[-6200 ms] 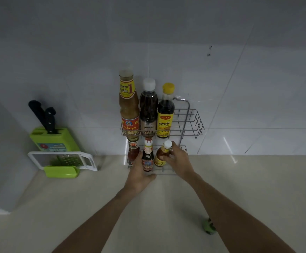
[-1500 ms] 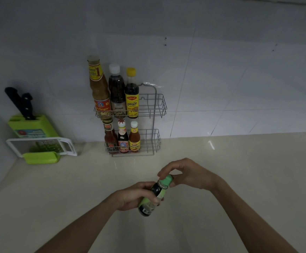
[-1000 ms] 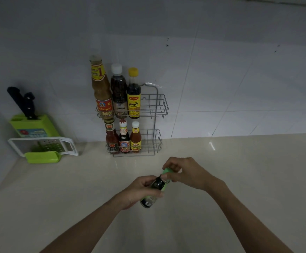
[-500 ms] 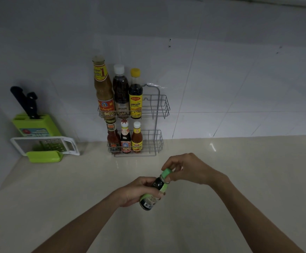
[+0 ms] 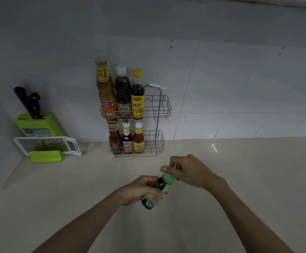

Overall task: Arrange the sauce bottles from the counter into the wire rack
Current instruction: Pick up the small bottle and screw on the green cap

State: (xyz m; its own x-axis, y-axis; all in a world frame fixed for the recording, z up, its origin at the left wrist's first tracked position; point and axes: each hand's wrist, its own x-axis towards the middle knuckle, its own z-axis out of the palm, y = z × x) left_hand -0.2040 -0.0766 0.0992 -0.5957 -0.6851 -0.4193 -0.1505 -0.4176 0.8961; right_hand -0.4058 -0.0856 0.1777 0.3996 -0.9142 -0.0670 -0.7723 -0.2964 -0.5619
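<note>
A small dark sauce bottle [image 5: 155, 194] with a green cap and green label is held tilted above the counter. My left hand [image 5: 139, 190] grips its body, and my right hand [image 5: 186, 170] pinches its green cap. The two-tier wire rack [image 5: 164, 108] stands against the wall behind. Its upper shelf holds three tall bottles [image 5: 123, 95] on the left. Three small bottles [image 5: 127, 138] fill the left of the lower shelf [image 5: 157, 143]. The right side of both shelves is bare.
A green knife block [image 5: 39, 125] with black-handled knives stands at the left by the wall. A white and green grater [image 5: 48, 148] lies in front of it. The beige counter [image 5: 239, 179] runs wide to the right. White wall tiles rise behind.
The bottle stays in both hands at about the same place; my right hand's fingers have shifted on the green cap. The view has drifted slightly.
</note>
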